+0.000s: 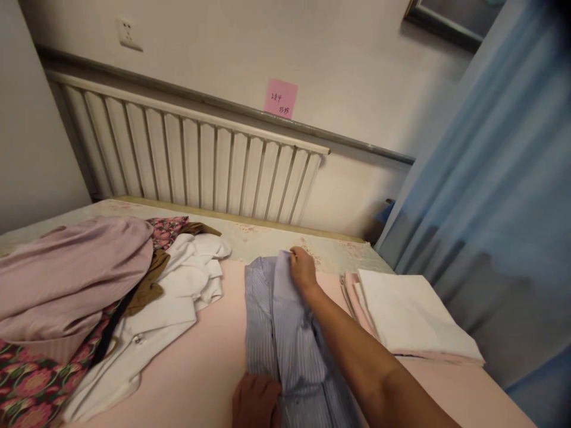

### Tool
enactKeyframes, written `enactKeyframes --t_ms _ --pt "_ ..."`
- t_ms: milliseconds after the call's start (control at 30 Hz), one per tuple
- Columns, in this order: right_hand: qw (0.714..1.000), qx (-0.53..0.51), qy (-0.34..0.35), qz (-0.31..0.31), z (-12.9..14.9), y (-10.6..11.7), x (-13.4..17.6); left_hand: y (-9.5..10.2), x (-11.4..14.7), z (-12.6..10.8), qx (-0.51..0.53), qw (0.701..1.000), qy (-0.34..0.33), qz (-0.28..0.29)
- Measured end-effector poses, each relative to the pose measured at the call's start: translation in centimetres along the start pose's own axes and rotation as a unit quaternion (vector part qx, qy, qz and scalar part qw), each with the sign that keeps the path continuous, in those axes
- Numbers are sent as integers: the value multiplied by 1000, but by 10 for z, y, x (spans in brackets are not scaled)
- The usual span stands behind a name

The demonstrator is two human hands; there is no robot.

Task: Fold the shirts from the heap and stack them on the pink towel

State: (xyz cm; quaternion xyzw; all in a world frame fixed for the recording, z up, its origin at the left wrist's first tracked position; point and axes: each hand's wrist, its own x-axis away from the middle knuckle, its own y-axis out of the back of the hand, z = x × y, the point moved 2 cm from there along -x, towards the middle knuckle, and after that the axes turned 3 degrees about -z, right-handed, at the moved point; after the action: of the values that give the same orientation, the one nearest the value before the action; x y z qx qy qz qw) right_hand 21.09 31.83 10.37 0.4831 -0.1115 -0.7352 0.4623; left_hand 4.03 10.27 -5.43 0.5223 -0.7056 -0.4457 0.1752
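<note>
A blue-grey garment [292,333] with fine ribs lies lengthwise on the pink sheet, partly folded over itself; its exact kind is unclear. At its far end, my right hand [303,267] pinches the upper edge between thumb and fingers, and my right forearm hangs over its right side. Near the bottom of the view, my left hand [256,401] has its fingers curled on the garment's near left edge. The lower part of the garment runs out of the frame.
Left is a loose heap: a mauve garment [89,261], a white garment [178,297] and a floral cloth [31,380]. On the right sits a folded stack topped with white cloth [410,309]. Beyond the bed are a radiator [200,154] and a blue curtain [473,178].
</note>
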Motion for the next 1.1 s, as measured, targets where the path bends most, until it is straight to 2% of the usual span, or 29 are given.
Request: enactKeyframes --t_ms 100,167,233,333,467,600,700,833,1100 --pt "999 9 -1 38 -13 -11 12 0 1 8 25 1000 -6 -10" --pt "998 15 -6 53 -24 -2 29 3 2 6 32 999 -3 -30" --pt "997 21 -16 66 -36 19 50 8 3 -2 37 998 5 -60" --pt "996 26 -38 79 -56 64 92 16 6 -15 40 992 22 -120" --pt "992 36 -94 71 -77 125 167 22 8 -23 13 983 37 -181" --pt "975 1 -218 43 -80 164 250 23 10 -27 -38 981 38 -187" --pt "970 -51 -235 29 -65 179 295 23 16 -33 -73 983 42 -163" --pt "968 -79 -231 46 -45 187 317 23 37 -46 -120 982 53 -134" --pt "971 -50 -219 85 -37 197 318 30 93 -73 -172 983 23 -53"
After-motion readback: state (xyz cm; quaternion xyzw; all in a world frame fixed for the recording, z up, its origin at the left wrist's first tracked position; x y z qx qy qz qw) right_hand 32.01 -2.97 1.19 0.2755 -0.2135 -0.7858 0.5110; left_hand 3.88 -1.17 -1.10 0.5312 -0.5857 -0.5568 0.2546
